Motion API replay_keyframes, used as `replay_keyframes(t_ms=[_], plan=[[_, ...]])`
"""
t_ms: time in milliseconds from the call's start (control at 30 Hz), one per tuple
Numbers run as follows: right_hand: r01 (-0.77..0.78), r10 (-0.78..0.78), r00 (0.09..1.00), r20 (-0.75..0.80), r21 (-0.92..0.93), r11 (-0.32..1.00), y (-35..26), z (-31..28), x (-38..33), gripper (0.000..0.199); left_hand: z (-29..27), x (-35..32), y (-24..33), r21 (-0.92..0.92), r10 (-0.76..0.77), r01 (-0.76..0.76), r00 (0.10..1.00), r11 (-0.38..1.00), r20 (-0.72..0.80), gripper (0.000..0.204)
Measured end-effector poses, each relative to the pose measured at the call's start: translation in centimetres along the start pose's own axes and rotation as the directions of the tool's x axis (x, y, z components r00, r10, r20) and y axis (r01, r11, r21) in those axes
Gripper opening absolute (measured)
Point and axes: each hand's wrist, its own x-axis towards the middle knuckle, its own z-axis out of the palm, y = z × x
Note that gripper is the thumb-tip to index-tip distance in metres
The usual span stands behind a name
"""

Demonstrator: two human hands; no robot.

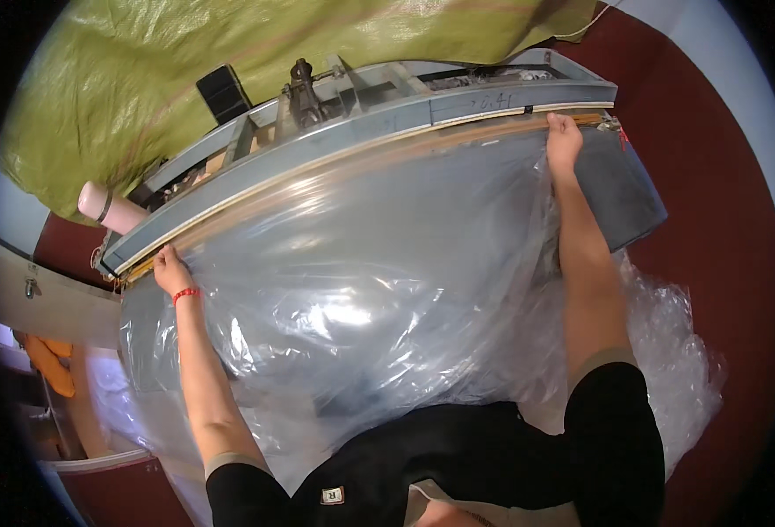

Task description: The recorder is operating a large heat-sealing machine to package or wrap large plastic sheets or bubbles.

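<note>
A wide sheet of clear plastic film [343,255] stretches between my two hands and drapes back toward my body. My left hand [172,270], with a red bead bracelet [186,294] at the wrist, pinches the film's far edge at the left. At the far right, my right hand [565,143] is closed on the same edge, its fingers curled. Both hands are close against a long grey metal bar [343,140] with a pale strip along its lower edge. The film's far edge lies along a brownish strip [365,167] beneath that bar.
Behind the bar are a metal frame with a dark clamp-like mechanism [304,95], a black flat case [223,94] and a pink bottle [111,209]. A yellow-green tarp [133,79] hangs beyond. Crumpled film [668,351] spills off the dark tabletop [616,189] at right.
</note>
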Motion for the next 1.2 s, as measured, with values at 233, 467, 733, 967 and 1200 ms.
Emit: replay_keyframes(t_ms=[233,467,733,967,1200], plan=[[-0.105,0.083,0.981,-0.173,-0.121,0.987,0.4,0.2,0.7,0.021,-0.3,0.8,-0.8,0.088,0.044,-0.039,0.997,0.995,-0.060,0.015],[-0.091,0.053,0.955,-0.291,-0.120,0.989,2.4,0.4,1.8,0.023,0.6,-0.6,1.9,-0.102,-0.082,0.064,0.981,0.993,-0.175,0.019],[0.058,-0.122,0.965,-0.230,-0.266,0.962,-6.6,0.5,-2.2,0.028,-2.7,-3.4,5.5,-0.049,-0.062,0.076,0.969,0.996,0.239,0.006],[0.814,-0.787,0.508,0.350,0.103,0.572,-22.9,6.2,-17.5,0.019,-9.2,-8.8,13.3,-0.287,0.132,-0.062,0.964,0.956,0.231,0.011],[-0.115,-0.196,0.267,0.943,0.234,0.965,-17.4,5.0,-18.2,0.016,-16.8,-5.5,8.9,0.667,0.011,-0.253,0.939,0.701,0.344,0.029]])
